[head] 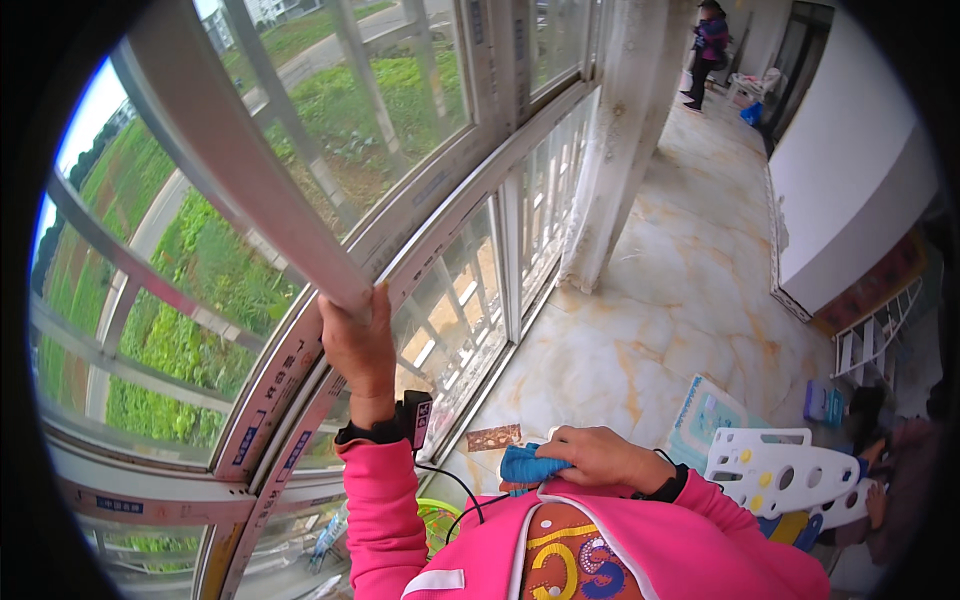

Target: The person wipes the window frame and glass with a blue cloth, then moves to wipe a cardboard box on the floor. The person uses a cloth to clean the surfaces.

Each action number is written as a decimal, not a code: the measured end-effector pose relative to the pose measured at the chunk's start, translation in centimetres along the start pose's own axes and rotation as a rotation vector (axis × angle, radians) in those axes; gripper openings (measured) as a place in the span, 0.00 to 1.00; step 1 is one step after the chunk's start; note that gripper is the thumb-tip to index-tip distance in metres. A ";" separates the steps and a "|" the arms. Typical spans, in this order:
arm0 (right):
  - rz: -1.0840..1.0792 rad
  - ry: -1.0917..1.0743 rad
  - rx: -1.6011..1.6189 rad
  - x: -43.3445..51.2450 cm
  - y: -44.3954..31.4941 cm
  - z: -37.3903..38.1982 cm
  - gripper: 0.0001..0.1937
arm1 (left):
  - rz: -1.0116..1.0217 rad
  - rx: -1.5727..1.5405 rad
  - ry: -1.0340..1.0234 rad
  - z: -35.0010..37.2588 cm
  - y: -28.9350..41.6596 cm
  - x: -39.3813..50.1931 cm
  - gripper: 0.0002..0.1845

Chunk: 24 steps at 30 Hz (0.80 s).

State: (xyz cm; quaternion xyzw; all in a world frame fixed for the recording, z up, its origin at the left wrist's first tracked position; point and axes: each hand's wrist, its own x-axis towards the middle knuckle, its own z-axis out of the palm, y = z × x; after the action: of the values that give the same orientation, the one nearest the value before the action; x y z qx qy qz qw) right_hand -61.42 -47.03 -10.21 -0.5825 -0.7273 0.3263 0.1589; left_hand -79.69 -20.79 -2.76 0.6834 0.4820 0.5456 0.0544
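My left hand (358,352) is raised and wrapped around the lower end of a pale upright window-frame bar (277,180). Just below it runs the metal rail (457,229) of the sliding window, which bears printed protective tape. At my waist, my right hand (607,459) holds a bunched blue cloth (527,465). The cloth is close against my pink jacket (675,551); part of it is hidden under the fingers. A small black device (417,420) with a cable sits by my left wrist. Glass panes (360,97) fill the frame, with metal bars outside.
A white pillar (626,135) stands beyond the window. White plastic play panels (780,465) and a light-blue mat (709,412) are at right, near another person (900,480). A green basket (439,521) sits below me. Far back stands a person (705,56).
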 end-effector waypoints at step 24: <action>-0.341 1.104 -0.109 13.2 1.3 -14.5 0.23 | 0.066 -0.009 0.061 -7.6 -3.5 -1.9 0.19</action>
State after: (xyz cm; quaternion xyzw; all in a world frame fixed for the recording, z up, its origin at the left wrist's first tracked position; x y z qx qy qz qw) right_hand -55.22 -30.11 -2.37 -0.5485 -0.6358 -0.0941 0.5348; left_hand -87.79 -23.75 -3.15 0.6816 0.4583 0.5698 0.0248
